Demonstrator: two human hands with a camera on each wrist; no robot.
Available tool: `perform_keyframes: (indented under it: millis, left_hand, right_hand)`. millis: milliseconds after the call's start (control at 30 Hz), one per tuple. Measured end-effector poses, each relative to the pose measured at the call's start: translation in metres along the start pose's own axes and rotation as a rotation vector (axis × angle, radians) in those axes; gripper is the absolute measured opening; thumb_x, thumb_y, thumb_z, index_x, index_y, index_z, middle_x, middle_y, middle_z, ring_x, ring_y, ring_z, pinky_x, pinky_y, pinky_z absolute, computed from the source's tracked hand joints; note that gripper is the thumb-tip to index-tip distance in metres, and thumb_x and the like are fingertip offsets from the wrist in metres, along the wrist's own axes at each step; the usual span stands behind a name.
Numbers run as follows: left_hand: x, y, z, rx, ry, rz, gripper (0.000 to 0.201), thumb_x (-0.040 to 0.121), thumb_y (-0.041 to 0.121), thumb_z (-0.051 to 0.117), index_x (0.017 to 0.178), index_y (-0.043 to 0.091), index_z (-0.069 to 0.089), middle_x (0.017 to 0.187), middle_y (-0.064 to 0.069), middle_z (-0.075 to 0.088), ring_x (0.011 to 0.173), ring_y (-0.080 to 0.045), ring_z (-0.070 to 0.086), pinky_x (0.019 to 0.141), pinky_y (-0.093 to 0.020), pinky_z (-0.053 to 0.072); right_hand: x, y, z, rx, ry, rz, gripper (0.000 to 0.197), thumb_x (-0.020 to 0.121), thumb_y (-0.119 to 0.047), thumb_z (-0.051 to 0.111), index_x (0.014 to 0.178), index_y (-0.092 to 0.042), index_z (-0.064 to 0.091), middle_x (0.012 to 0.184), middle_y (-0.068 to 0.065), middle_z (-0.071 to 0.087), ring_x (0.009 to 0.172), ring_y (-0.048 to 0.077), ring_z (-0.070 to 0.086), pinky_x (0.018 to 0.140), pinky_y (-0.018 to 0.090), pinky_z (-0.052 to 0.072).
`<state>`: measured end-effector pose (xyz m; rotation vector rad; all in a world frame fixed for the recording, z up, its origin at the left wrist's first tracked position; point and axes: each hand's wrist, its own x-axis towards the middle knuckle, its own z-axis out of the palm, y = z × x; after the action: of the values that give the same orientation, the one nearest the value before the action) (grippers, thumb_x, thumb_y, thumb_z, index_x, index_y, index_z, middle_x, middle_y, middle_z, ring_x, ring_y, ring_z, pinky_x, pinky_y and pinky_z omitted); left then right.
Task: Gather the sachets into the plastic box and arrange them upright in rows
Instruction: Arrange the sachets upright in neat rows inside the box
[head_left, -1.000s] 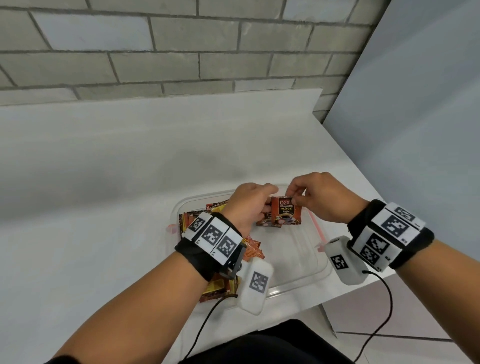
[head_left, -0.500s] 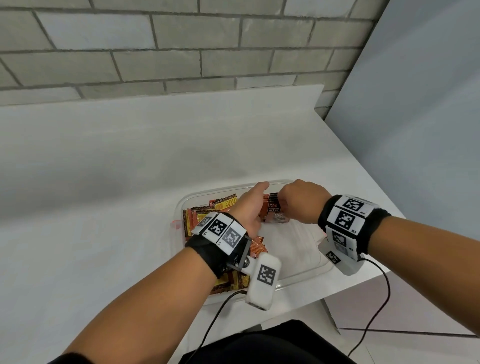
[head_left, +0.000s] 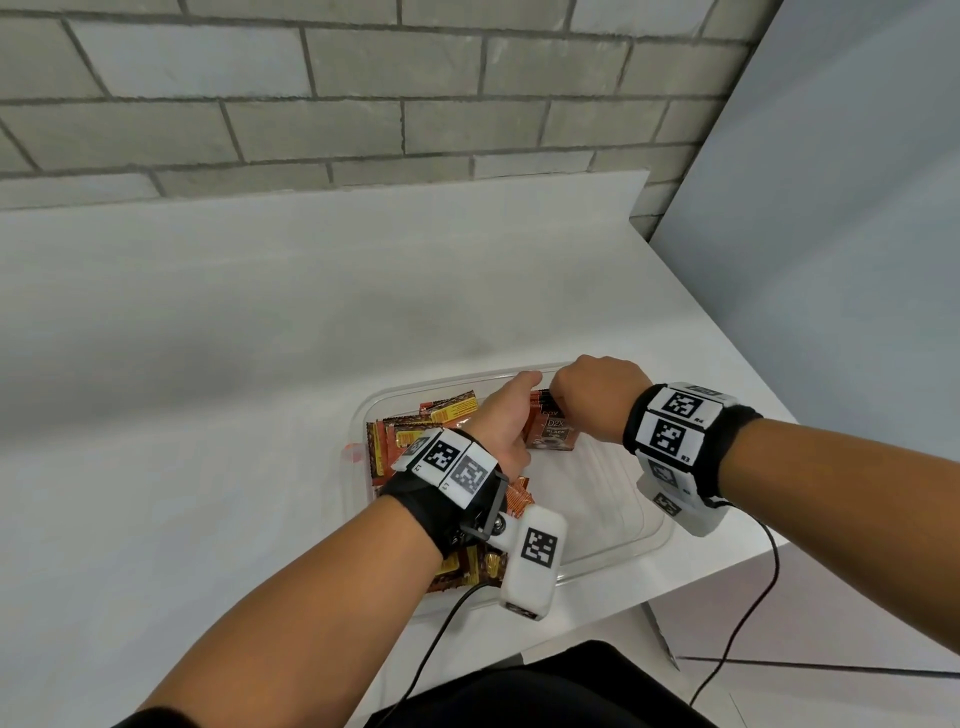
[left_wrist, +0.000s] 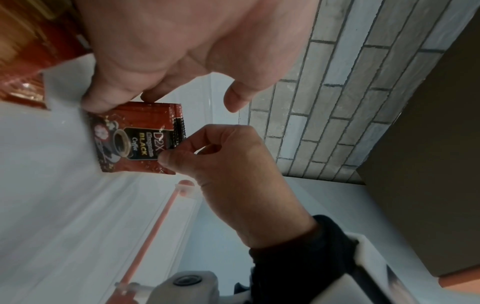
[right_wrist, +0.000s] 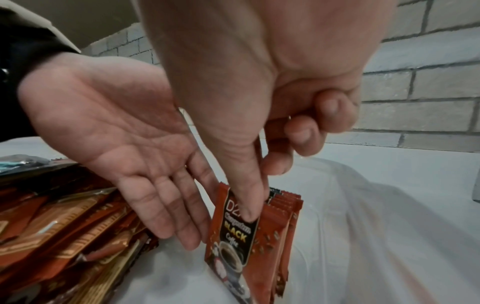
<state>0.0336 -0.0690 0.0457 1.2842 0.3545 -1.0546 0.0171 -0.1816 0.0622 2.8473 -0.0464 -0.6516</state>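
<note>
While most of the sachets already lie inside the box (head_left: 613, 556), I judge the arranging barely begun: only one short upright row (right_wrist: 279, 222) stands near the far wall, and a loose pile (head_left: 395, 441) of flat sachets fills the left side, with more under the left forearm at the near edge. No sachet shows on the table (head_left: 208, 364) outside the box, so gathering looks finished as far as the head view tells, though the arms hide part of the near edge.

The right hand (head_left: 597, 400) pinches the top of the front sachet (left_wrist: 135, 142) between thumb and curled fingers, clamped on its upper seam as it stands on the box floor. The left hand (right_wrist: 124, 127) is flat, fingers straight and together, pressed against the left flank of the row to keep it from tipping; it grips nothing.

What is left, by my reading: seat this sachet, then lift the pile piece by piece into further rows across the bare right half of the box.

Writing on the front sachet reads "D2X", then a word too blurred to make out, then "BLACK" in yellow and "Coffee" in script, above a cup of dark coffee. The pile's sachets carry yellow label panels whose text is too small to read
</note>
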Motion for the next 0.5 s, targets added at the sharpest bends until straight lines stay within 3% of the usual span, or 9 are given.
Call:
perform_keyframes:
  millis: [233, 400, 500]
  left_hand:
    - [0.0029, -0.0012, -0.0012, -0.01, -0.028, -0.028, 0.035, 0.1, 0.037, 0.044, 0.079, 0.008, 0.046, 0.075, -0.01, 0.055, 0.073, -0.02, 0.058, 0.087, -0.033, 0.035]
    - [0.0041, -0.0018, -0.0014, -0.002, -0.048, -0.035, 0.035, 0.099, 0.037, 0.044, 0.08, 0.008, 0.047, 0.078, -0.011, 0.058, 0.076, -0.021, 0.059, 0.074, -0.032, 0.041]
    - [0.0058, -0.0025, -0.0018, -0.003, -0.046, -0.032, 0.035, 0.099, 0.038, 0.045, 0.081, 0.008, 0.048, 0.08, -0.011, 0.06, 0.076, -0.021, 0.06, 0.085, -0.032, 0.04]
  right_hand:
    - [-0.0002, -0.0017, -0.0007, -0.029, -0.004, -0.016, 0.02, 0.095, -0.016, 0.047, 0.109, -0.01, 0.06, 0.1, 0.009, 0.058, 0.071, 0.022, 0.045, 0.062, 0.029, 0.038]
    - [0.0007, -0.003, -0.0016, -0.049, 0.009, 0.001, 0.018, 0.094, -0.017, 0.049, 0.107, -0.01, 0.06, 0.089, 0.007, 0.051, 0.071, 0.022, 0.045, 0.062, 0.03, 0.038]
    - [0.0009, -0.002, -0.002, -0.04, 0.009, 0.005, 0.018, 0.092, -0.019, 0.054, 0.107, -0.01, 0.059, 0.099, 0.008, 0.057, 0.073, 0.022, 0.046, 0.063, 0.03, 0.038]
